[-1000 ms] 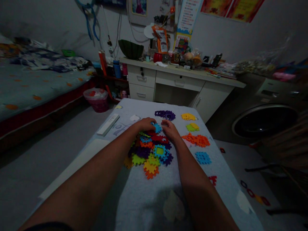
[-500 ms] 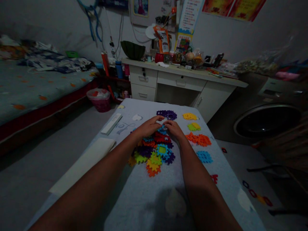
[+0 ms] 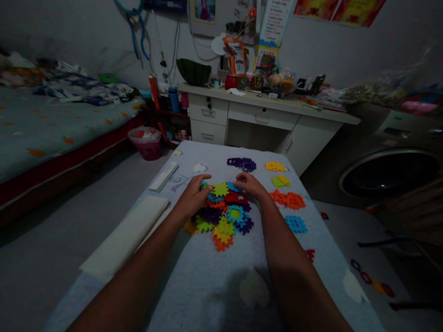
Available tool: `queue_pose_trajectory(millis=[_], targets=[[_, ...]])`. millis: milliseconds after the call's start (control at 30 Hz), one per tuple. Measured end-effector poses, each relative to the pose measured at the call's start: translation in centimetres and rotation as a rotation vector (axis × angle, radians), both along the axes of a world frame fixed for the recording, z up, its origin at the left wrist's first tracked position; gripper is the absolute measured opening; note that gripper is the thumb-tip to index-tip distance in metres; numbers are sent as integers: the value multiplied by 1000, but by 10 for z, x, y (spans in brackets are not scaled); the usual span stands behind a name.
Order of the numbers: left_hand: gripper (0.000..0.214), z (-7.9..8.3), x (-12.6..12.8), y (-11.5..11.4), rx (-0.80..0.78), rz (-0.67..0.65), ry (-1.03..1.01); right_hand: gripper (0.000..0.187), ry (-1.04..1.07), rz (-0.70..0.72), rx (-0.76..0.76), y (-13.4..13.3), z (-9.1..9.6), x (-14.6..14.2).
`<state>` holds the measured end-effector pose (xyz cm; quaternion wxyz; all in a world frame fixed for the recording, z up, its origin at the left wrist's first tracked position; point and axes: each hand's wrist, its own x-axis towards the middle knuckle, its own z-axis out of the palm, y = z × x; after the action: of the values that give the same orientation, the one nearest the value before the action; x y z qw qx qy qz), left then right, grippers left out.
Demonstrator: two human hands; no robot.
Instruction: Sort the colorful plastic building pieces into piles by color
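Note:
A heap of plastic interlocking tiles with toothed edges lies mid-table, mixed in red, purple, blue, green, yellow and orange. At its left edge, my left hand (image 3: 194, 197) has thumb and fingers apart, near a green tile (image 3: 220, 189) on top. My right hand (image 3: 251, 184) is at the heap's far right, its thumb and fingertips closed on a blue tile (image 3: 233, 186). Beyond the hands is a purple group of tiles (image 3: 244, 164). Down the right side lie yellow tiles (image 3: 275, 166), green ones (image 3: 279, 180), orange ones (image 3: 289, 199), blue ones (image 3: 296, 224) and a red one (image 3: 310, 255).
A long pale box (image 3: 164, 177) and a cream flat sheet (image 3: 126, 237) lie along the table's left edge. Past the table stands a cluttered white desk (image 3: 207, 109). A bed is at left, a pink bin (image 3: 147, 144) beside it, and a washing machine (image 3: 389, 152) at right.
My hands were together over a blue tile and have parted. The left hand moved left and nearer to me, uncovering the green tile; the right stayed near the blue one.

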<state>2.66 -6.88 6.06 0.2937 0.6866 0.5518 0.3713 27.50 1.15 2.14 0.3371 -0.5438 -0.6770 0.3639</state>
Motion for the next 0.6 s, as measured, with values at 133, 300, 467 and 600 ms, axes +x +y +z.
queue_pose_trajectory(millis=[133,300,467,600], targets=[[64,-23,-15,-7,-44,105,311,44,-67,86,-71,1,1,3],[102,-35,-28,-21,-57,-88,362,29,-78,188,-44,0,7,8],[132,-34,-29,-43,-139,-181,454,32,-26,137,-73,-2,10,11],[142,-36,-15,-57,-125,-120,506,35,-1,88,-74,-5,11,13]])
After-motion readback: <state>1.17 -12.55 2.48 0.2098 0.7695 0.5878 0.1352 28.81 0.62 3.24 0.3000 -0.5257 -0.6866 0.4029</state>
